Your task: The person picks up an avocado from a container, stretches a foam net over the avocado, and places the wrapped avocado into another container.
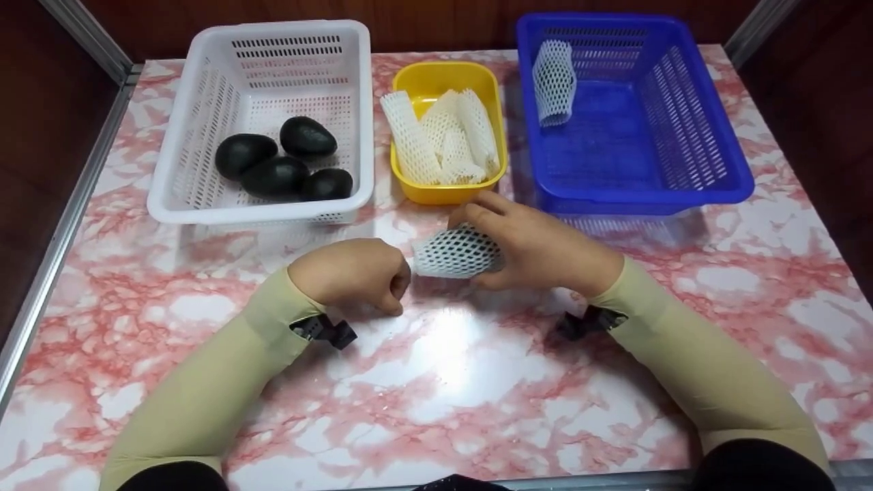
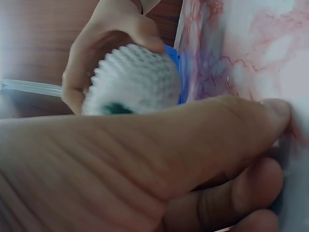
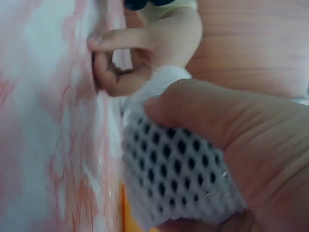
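My right hand (image 1: 539, 245) holds a dark avocado (image 3: 178, 166) dressed in a white foam net sleeve (image 1: 453, 254), above the marbled table. Its thumb lies along the sleeve, and dark skin shows through the mesh in the right wrist view. A dark green patch appears at the sleeve's mouth in the left wrist view. Just left of the sleeve's free end is my left hand (image 1: 354, 276), fingers loosely bent and thumb pointing down near the tabletop. Nothing shows between the left fingers.
Several bare avocados (image 1: 276, 176) lie in a white basket (image 1: 174, 157) at back left. A yellow bin (image 1: 443, 194) holds several flat net sleeves (image 1: 412, 140). One netted piece (image 1: 554, 82) leans inside the blue basket (image 1: 641, 198) at back right.
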The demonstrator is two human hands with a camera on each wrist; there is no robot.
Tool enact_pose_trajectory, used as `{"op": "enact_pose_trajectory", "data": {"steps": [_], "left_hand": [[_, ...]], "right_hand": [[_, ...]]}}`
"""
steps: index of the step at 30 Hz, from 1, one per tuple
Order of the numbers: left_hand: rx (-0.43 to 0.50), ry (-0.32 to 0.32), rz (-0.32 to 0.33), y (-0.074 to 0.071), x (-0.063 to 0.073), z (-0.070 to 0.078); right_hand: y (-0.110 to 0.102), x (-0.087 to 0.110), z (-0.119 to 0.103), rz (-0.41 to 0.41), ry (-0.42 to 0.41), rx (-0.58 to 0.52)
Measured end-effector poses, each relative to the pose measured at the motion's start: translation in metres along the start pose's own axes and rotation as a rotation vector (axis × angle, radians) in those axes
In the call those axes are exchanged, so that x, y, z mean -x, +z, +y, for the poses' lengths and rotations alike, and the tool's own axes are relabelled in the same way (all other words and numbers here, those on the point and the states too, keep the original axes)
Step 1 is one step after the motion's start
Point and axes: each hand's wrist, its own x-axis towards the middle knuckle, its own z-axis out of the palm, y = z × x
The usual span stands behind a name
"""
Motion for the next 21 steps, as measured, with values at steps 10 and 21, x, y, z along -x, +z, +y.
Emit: {"op": "enact_pose_trajectory", "data": {"steps": [10,21], "left_hand": [[0.018,0.015,0.013,0.001,0.001,-0.003],[-0.003,-0.003,-0.010,0.001,-0.001,-0.002]], "right_hand": [[-0.012,0.000,0.001,0.278,0.242,-0.939],[-0.016,-0.005,0.000,0.340,0.274,-2.091]]}}
